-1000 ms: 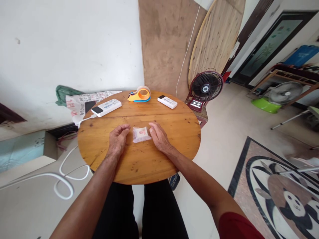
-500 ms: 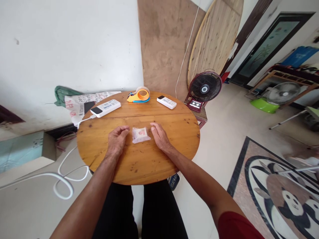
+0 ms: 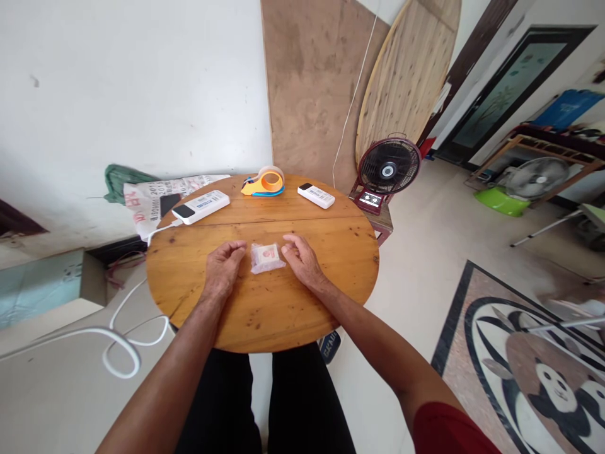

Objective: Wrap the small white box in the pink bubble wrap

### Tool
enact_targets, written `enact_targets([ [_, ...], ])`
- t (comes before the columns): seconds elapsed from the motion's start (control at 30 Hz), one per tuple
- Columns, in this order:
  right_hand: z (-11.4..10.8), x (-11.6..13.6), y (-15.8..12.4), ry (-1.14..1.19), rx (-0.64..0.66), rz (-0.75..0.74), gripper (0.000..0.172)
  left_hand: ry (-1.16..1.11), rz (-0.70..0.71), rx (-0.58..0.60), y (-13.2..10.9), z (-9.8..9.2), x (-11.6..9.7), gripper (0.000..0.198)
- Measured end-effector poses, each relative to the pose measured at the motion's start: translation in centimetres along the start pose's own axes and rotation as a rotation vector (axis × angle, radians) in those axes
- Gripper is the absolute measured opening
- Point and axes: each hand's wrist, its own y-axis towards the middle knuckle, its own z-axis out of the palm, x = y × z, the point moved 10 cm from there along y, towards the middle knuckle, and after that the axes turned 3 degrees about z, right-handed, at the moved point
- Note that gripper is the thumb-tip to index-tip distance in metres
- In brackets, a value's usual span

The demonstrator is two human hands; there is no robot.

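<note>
A small flat packet (image 3: 268, 258), wrapped in clear plastic with a pale printed label on top, lies in the middle of the round wooden table (image 3: 258, 321). To its left rests my left hand (image 3: 223, 268), fingers loosely bent with the thumb slightly off the forefinger and nothing visible in it. On the other side, my right hand (image 3: 304, 261) has its thumb and fingers apart, the thumb close to the packet's right edge. I cannot tell whether the thumb touches it. Neither hand grips the packet.
An orange tape dispenser (image 3: 261, 184) stands at the table's back. A white device with a cable (image 3: 201, 207) lies back left, a similar white device (image 3: 316, 195) back right. A dark fan (image 3: 388, 169) stands beyond the table's right edge. White cable (image 3: 120, 359) loops at left.
My right hand has shifted slightly left, nearer the packet. My left hand and the packet look almost unmoved.
</note>
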Motion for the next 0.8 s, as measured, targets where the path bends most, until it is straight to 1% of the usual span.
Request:
enact_targets([
  [0.17,0.0,0.2,-0.1,0.018,-0.001,-0.030,0.030,0.037,-0.013,0.078,-0.6,0.9,-0.6,0.036],
  [0.3,-0.2,0.7,-0.2,0.017,-0.015,-0.048,0.029,0.019,-0.015,0.086,-0.9,1.1,-1.0,0.041],
  [0.53,-0.5,1.0,-0.1,0.024,-0.020,-0.059,0.027,0.046,-0.035,0.091,-1.1,1.2,-1.5,0.039],
  [0.8,-0.4,1.0,-0.1,0.049,-0.019,-0.086,0.024,0.028,-0.056,0.125,-1.2,1.6,-1.0,0.053],
])
